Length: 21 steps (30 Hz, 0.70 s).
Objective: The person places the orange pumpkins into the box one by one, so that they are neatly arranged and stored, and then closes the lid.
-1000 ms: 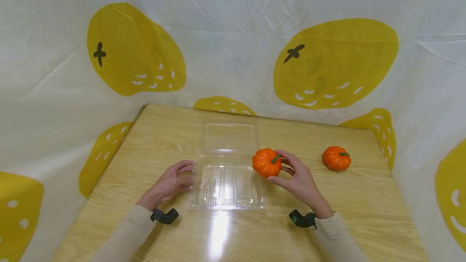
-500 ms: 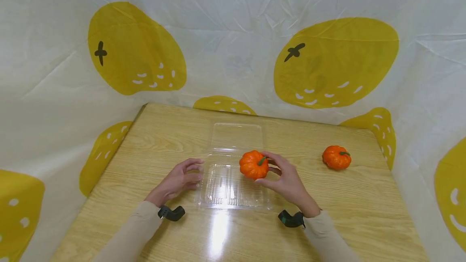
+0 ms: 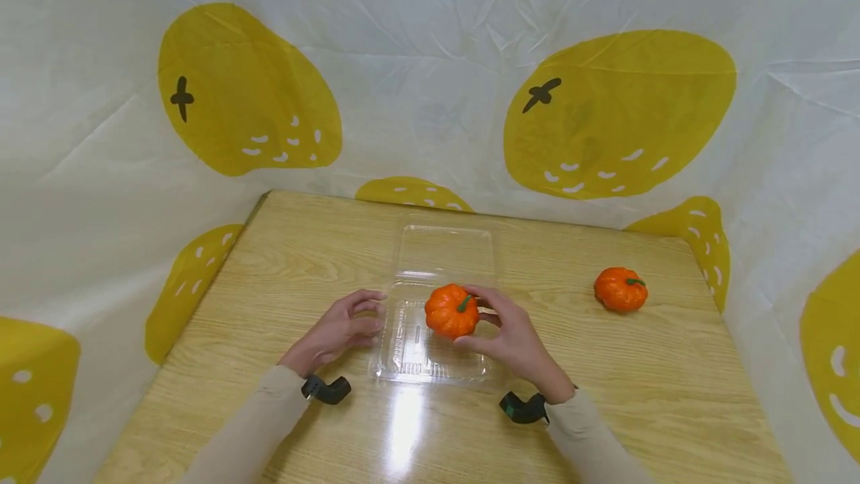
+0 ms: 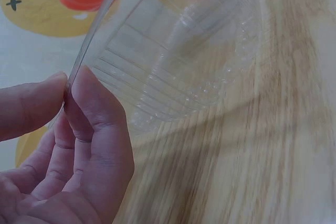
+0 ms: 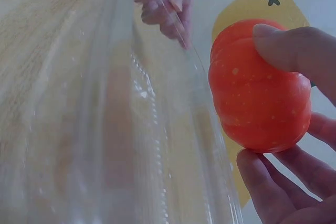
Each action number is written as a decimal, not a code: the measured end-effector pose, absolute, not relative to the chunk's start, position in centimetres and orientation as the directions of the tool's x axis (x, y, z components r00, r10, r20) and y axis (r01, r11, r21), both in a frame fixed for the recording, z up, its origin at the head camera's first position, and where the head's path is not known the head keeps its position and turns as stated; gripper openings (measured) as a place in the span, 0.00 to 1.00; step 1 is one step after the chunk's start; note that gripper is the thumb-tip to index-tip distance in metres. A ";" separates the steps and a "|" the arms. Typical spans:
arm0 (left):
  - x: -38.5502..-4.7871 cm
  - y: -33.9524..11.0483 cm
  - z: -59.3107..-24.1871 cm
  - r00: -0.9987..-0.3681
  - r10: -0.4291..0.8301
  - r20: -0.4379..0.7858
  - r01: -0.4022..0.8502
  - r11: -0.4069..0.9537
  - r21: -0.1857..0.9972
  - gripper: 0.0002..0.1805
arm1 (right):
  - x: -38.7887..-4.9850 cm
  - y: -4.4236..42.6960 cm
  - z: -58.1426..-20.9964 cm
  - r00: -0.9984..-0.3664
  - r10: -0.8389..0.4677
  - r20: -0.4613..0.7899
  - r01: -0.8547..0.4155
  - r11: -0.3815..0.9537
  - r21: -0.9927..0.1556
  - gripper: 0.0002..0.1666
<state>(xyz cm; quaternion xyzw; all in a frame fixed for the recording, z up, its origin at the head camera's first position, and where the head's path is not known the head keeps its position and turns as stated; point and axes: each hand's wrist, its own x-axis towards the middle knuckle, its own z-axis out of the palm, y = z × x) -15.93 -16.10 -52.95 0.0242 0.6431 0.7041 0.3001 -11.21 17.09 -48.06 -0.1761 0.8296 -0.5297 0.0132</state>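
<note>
A clear plastic clamshell container [image 3: 419, 377] lies with its lid [image 3: 446, 249] folded back on the far side. At its left rim, my left hand [image 3: 341, 331] pinches the edge between thumb and fingers, as the left wrist view shows up close on the ribbed container wall [image 4: 147, 77]. My right hand [image 3: 513, 338] holds a small orange pumpkin [image 3: 445, 311] with a green stem above the container's base. Thumb and fingertips grip the pumpkin [image 5: 260, 90] from opposite sides in the right wrist view, with the container beside it.
Another orange pumpkin [image 3: 620, 290] sits on the wooden table [image 3: 282, 260] to the right. A white cloth [image 3: 430, 118] with yellow fruit prints hangs around the table's back and sides.
My right hand has carried the pumpkin leftward, from the container's right edge to over its base. The container and my left hand have shifted to the right.
</note>
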 end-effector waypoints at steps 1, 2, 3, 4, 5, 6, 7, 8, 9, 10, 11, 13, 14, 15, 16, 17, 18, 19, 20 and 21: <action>-16.0 -16.0 -53.0 -0.818 0.457 -0.351 -0.392 0.006 0.920 0.36 | -11.2 17.0 -48.1 -0.937 -0.307 0.165 -0.280 0.379 -0.882 0.47; -16.1 -15.9 -53.0 -0.817 0.458 -0.351 -0.393 0.003 0.919 0.36 | -11.2 16.8 -48.1 -0.938 -0.307 0.163 -0.278 0.383 -0.881 0.47; -16.1 -15.7 -53.0 -0.815 0.460 -0.351 -0.395 0.001 0.919 0.36 | -11.2 16.7 -48.1 -0.939 -0.306 0.159 -0.276 0.388 -0.880 0.47; -16.2 -15.6 -53.0 -0.814 0.460 -0.353 -0.398 -0.001 0.917 0.36 | -11.1 16.5 -48.1 -0.940 -0.304 0.155 -0.272 0.395 -0.877 0.47; -16.3 -15.4 -53.1 -0.813 0.463 -0.352 -0.398 -0.001 0.918 0.35 | -11.1 16.4 -48.1 -0.941 -0.303 0.150 -0.268 0.399 -0.877 0.47; -16.3 -15.3 -53.1 -0.812 0.467 -0.350 -0.396 -0.002 0.918 0.35 | -11.1 16.3 -48.1 -0.942 -0.302 0.145 -0.264 0.402 -0.877 0.47; -16.3 -15.2 -53.1 -0.811 0.471 -0.346 -0.394 -0.003 0.919 0.35 | -11.1 16.1 -48.1 -0.942 -0.304 0.142 -0.263 0.405 -0.876 0.48; -16.4 -15.1 -53.1 -0.811 0.470 -0.347 -0.396 -0.005 0.918 0.35 | -11.0 15.9 -48.1 -0.941 -0.308 0.139 -0.262 0.406 -0.876 0.48; -16.4 -15.1 -53.0 -0.811 0.471 -0.347 -0.397 -0.008 0.918 0.35 | -11.0 15.8 -48.1 -0.941 -0.310 0.133 -0.258 0.409 -0.875 0.48; -16.4 -15.0 -53.0 -0.811 0.472 -0.345 -0.397 -0.010 0.918 0.34 | -11.0 15.7 -48.1 -0.941 -0.312 0.128 -0.256 0.413 -0.874 0.48; -16.4 -14.9 -53.0 -0.810 0.476 -0.341 -0.395 -0.014 0.919 0.34 | -11.0 15.5 -48.1 -0.941 -0.315 0.125 -0.255 0.413 -0.874 0.48; -16.4 -14.9 -53.0 -0.810 0.480 -0.337 -0.394 -0.020 0.919 0.34 | -11.0 15.4 -48.1 -0.940 -0.320 0.122 -0.256 0.421 -0.870 0.48; -16.4 -14.8 -53.0 -0.810 0.481 -0.336 -0.395 -0.023 0.918 0.33 | -11.0 15.3 -48.2 -0.939 -0.323 0.121 -0.258 0.425 -0.868 0.48; -16.4 -14.8 -52.9 -0.810 0.482 -0.335 -0.395 -0.025 0.919 0.33 | -11.0 15.2 -48.2 -0.939 -0.323 0.120 -0.258 0.427 -0.867 0.48; -16.4 -14.7 -52.9 -0.810 0.483 -0.333 -0.395 -0.029 0.918 0.33 | -11.0 15.2 -48.2 -0.938 -0.325 0.124 -0.262 0.427 -0.866 0.48; -16.4 -14.7 -52.9 -0.810 0.484 -0.331 -0.395 -0.034 0.918 0.33 | -11.0 15.1 -48.3 -0.937 -0.327 0.126 -0.266 0.429 -0.863 0.48; -16.4 -14.6 -52.9 -0.811 0.484 -0.330 -0.396 -0.038 0.918 0.32 | -11.0 15.0 -48.4 -0.936 -0.328 0.125 -0.267 0.433 -0.861 0.48; -16.4 -14.6 -52.8 -0.811 0.482 -0.331 -0.399 -0.042 0.916 0.32 | -11.0 15.0 -48.4 -0.936 -0.330 0.123 -0.267 0.437 -0.859 0.48; -16.5 -14.5 -52.9 -0.811 0.483 -0.330 -0.400 -0.046 0.915 0.31 | -11.0 14.9 -48.5 -0.936 -0.331 0.120 -0.266 0.440 -0.858 0.48; -16.5 -14.4 -52.9 -0.811 0.483 -0.329 -0.401 -0.051 0.915 0.31 | -11.0 14.9 -48.5 -0.937 -0.329 0.114 -0.261 0.445 -0.857 0.48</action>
